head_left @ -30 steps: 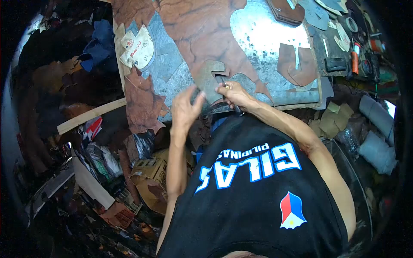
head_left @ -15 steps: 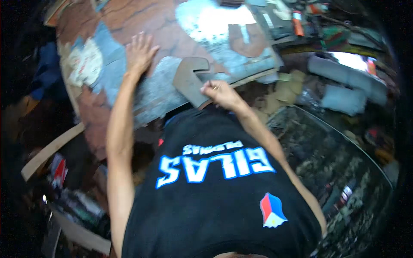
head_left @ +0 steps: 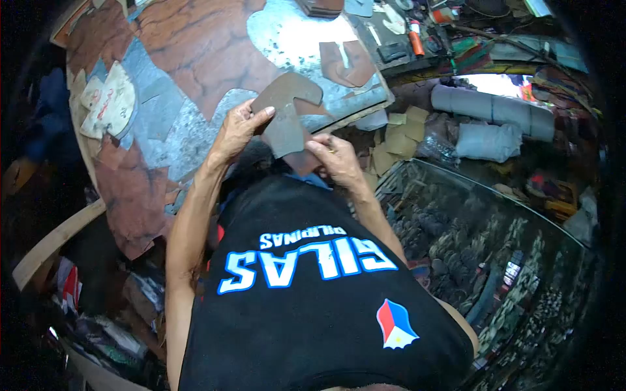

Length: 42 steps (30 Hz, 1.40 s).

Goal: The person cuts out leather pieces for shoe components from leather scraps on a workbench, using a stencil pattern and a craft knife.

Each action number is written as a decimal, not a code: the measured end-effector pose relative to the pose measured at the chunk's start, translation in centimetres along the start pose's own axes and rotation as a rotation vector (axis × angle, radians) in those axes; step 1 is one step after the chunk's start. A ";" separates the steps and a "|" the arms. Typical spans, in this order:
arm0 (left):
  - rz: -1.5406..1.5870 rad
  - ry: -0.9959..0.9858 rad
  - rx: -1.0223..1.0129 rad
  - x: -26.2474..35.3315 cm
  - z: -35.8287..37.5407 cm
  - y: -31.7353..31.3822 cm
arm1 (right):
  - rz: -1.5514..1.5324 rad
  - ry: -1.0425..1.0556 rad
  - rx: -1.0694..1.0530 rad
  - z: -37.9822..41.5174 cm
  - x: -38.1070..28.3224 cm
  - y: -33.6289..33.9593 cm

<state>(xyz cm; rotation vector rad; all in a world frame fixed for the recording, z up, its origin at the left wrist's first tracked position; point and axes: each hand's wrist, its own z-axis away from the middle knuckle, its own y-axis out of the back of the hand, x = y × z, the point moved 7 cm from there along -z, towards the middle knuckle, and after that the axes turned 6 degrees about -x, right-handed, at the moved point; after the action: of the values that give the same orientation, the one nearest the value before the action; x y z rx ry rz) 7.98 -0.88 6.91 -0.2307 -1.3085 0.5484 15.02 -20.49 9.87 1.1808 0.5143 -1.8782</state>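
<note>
My left hand (head_left: pixel 236 133) grips the left edge of a flat grey-brown notched pattern piece (head_left: pixel 287 104), its thumb lying on top. The piece is raised over the near edge of the work table (head_left: pixel 228 104), in front of my chest. Under its lower end shows a reddish-brown leather piece (head_left: pixel 302 163). My right hand (head_left: pixel 338 159) is closed at the right edge of that leather, thumb and forefinger pinched on it. A ring shows on one finger. The other right fingers curl inward, and what lies under them is hidden.
Brown leather sheets (head_left: pixel 195 49) and grey-blue scraps (head_left: pixel 163 98) cover much of the table. A white marked pattern (head_left: pixel 111 101) lies at left, a pocket-shaped brown piece (head_left: pixel 345 63) at right. Rolled material (head_left: pixel 492 111) and a glass-topped case (head_left: pixel 482 247) stand to the right.
My left hand has left the table's leather and come right and nearer to take the pattern piece. The piece has been lifted and turned. My right hand has shifted slightly down.
</note>
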 end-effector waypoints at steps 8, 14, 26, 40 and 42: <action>0.182 -0.024 -0.006 0.0 -0.2 0.8 | -0.032 -0.043 0.249 3.6 1.9 3.8; 0.410 -0.088 -0.038 1.1 -1.7 1.2 | 0.772 0.190 0.565 4.8 6.2 8.0; 0.592 -0.013 0.052 -4.4 -4.0 -5.5 | -0.531 0.222 0.328 -2.6 -0.7 9.9; 0.610 -0.168 0.525 -5.9 -0.7 -1.0 | 0.561 -0.027 0.009 -20.9 -4.8 25.9; 0.610 -0.171 0.546 -6.2 -0.8 -1.9 | 0.604 -0.040 0.011 -21.9 -4.1 25.9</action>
<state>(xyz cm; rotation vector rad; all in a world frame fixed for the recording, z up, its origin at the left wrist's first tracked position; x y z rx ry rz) 8.27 -5.53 2.26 -0.1247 -1.1918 1.4424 48.80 -18.03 5.40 1.1434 0.0997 -1.3791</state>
